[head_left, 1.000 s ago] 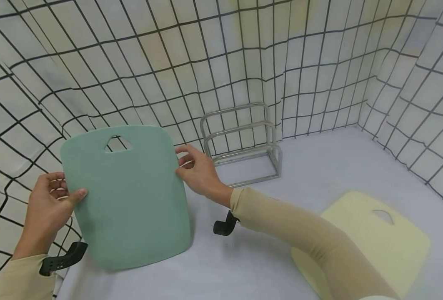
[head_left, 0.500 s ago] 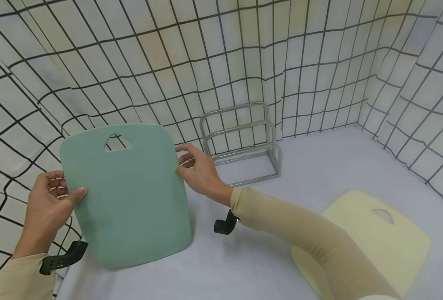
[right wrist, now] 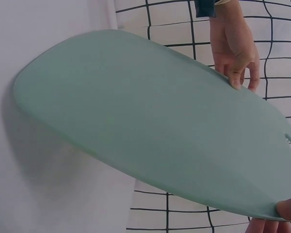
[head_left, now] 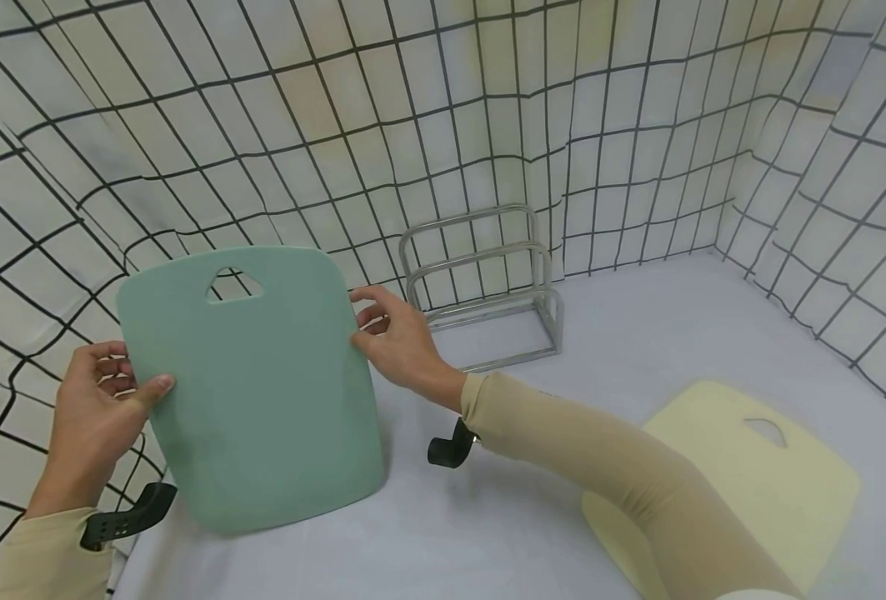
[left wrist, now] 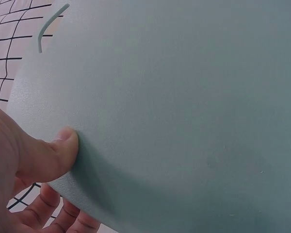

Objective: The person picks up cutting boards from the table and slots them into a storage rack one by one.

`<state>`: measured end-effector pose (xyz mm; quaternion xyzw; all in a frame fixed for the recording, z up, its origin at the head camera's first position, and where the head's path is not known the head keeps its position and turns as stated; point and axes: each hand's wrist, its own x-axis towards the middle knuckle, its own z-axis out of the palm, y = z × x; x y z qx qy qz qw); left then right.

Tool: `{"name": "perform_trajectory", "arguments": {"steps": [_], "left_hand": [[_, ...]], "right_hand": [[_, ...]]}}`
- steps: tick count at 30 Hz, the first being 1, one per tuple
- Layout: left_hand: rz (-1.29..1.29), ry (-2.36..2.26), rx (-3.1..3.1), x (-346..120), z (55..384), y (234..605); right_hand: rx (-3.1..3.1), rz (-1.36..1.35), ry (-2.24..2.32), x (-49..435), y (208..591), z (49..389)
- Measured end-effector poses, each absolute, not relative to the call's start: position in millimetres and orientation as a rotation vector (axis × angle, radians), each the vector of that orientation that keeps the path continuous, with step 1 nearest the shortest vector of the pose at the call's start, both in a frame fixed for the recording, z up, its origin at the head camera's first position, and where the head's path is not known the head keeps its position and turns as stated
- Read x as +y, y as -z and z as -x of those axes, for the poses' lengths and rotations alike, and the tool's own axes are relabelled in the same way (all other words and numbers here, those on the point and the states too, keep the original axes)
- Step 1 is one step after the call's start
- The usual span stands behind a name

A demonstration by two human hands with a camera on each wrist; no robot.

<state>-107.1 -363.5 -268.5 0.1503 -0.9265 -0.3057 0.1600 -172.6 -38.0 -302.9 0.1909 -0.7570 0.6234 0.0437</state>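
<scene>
A green cutting board [head_left: 262,400] stands nearly upright at the left, its cut-out handle hole at the top. My left hand [head_left: 101,408] grips its left edge, thumb flat on the front face and fingers behind. On the opposite side my right hand [head_left: 401,337] pinches the upper right edge between thumb and fingers. In the left wrist view the left thumb [left wrist: 58,153] presses on the board's face. The right wrist view shows both hands at opposite edges of the board [right wrist: 136,107], with its bottom end close over the white surface.
A metal rack [head_left: 480,287] with several upright loops stands behind my right hand, near the back wall. A yellow cutting board [head_left: 758,483] lies flat on the white table [head_left: 638,325] at the right, partly covered by my right sleeve. Grid-patterned cloth walls [head_left: 638,150] enclose the table.
The green cutting board has risen very slightly and its top has shifted a little to the left. Both hands keep their hold, almost unmoved.
</scene>
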Motion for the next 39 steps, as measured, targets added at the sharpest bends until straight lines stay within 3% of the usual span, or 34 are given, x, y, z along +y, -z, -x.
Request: {"name": "perform_trajectory", "arguments": {"steps": [39], "left_hand": [[-0.457,0.944,-2.58,-362,105,274]], "right_hand": [[-2.308,-0.652,-1.814,-39,287,174]]}}
